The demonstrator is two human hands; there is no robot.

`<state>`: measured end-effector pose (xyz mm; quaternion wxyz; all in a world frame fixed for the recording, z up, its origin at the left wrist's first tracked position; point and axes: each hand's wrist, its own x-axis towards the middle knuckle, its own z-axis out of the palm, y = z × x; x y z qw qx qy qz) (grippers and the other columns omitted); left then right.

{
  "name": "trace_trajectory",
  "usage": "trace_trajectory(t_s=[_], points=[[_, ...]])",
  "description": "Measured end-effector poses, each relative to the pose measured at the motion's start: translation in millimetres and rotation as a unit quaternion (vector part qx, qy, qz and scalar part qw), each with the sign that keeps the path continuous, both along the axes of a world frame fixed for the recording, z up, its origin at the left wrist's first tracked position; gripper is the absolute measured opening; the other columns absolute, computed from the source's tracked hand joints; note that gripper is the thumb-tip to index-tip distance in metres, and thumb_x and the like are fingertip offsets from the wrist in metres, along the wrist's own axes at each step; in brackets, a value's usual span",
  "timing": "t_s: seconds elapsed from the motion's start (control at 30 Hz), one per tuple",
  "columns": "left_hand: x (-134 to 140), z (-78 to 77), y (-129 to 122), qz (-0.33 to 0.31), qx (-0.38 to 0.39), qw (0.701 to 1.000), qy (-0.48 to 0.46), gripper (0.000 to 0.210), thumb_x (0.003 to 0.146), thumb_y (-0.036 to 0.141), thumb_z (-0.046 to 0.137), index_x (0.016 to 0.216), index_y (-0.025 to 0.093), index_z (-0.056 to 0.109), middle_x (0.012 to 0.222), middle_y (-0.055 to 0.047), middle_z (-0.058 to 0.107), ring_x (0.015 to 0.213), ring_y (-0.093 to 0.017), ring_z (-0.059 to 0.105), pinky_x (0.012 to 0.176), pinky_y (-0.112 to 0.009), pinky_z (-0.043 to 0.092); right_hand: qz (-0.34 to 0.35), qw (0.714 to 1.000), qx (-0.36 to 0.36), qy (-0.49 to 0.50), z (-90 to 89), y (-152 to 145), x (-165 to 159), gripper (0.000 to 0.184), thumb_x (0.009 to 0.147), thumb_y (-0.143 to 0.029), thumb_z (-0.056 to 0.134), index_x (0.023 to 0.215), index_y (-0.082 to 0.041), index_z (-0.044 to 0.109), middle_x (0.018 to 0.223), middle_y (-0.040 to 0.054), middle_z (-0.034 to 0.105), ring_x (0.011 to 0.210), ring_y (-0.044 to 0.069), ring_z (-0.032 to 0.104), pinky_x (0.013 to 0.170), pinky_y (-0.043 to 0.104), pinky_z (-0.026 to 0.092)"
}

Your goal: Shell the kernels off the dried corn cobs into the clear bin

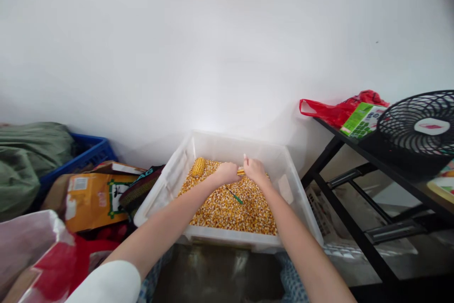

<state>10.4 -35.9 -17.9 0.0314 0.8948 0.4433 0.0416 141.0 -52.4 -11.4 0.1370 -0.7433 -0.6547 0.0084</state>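
Both hands are over a translucent white plastic bin (237, 234) with a deep layer of loose corn kernels (227, 215) in it. My left hand (227, 173) is closed around one end of a corn cob (240, 172). The other end is in my right hand (254, 168), also closed; only a short stretch of yellow kernels shows between them. A second corn cob (199, 167), full of kernels, lies on the loose corn at the bin's far left. Below my hands, a screwdriver (235, 196) with a green handle rests on the kernels.
Left of the bin are an orange cardboard box (94, 199), a dark mesh bag (142, 187) and a blue crate (83, 154) under green cloth (35, 161). On the right, a black table (393, 161) carries a fan (422, 123), a green box (363, 118) and a red plastic bag (340, 110).
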Motion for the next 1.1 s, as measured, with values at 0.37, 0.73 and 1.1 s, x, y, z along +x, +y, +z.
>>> trace_trajectory(t_s=[0.37, 0.73, 1.1], points=[[1, -0.3, -4, -0.065, 0.076, 0.995, 0.022, 0.03, 0.062, 0.021, 0.054, 0.089, 0.011, 0.059, 0.084, -0.014, 0.063, 0.078, -0.026, 0.06, 0.07, -0.037, 0.045, 0.061, 0.976, -0.107, 0.181, -25.0, 12, 14, 0.075, 0.082, -0.06, 0.007, 0.09, -0.012, 0.064, 0.096, 0.0135, 0.064, 0.095, 0.02, 0.057, 0.081, 0.027, 0.038], [-1, -8.7, -6, 0.031, -0.032, 0.997, -0.064, 0.027, 0.062, 0.035, 0.051, 0.073, 0.014, 0.063, 0.072, -0.013, 0.063, 0.071, -0.026, 0.061, 0.064, -0.034, 0.045, 0.026, 0.998, 0.05, -0.035, -16.7, -3, 0, 0.067, 0.087, -0.047, 0.012, 0.075, -0.013, 0.068, 0.076, 0.0158, 0.066, 0.075, 0.02, 0.062, 0.067, 0.026, 0.039], [-18, 0.4, 3, 0.018, -0.461, 0.872, -0.166, 0.024, 0.059, 0.038, 0.055, 0.064, 0.015, 0.057, 0.053, -0.001, 0.054, 0.046, -0.014, 0.051, 0.046, -0.025, 0.043, 0.093, 0.995, -0.003, -0.032, -16.7, -1, -7, 0.073, 0.085, -0.051, 0.006, 0.079, -0.013, 0.068, 0.081, 0.0164, 0.066, 0.08, 0.019, 0.061, 0.072, 0.024, 0.038]])
